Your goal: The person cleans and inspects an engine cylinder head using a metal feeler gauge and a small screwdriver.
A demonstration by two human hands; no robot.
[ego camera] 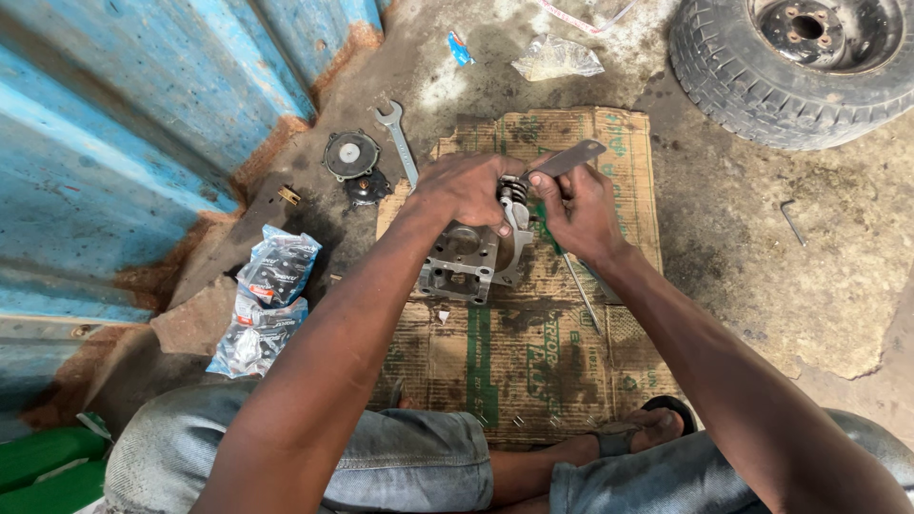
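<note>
The left hand clamps the metal cylinder head steady on the cardboard; the right hand pinches a flat tool closed; best levered squarely over the valve spring.

A flattened cardboard sheet lies on the dusty, oil-stained concrete floor in daylight. Left of it rises a blue corrugated metal wall, rusted along its foot. Beyond the cardboard's far right corner lies a tyre, and stained bare ground spreads to its right
</note>
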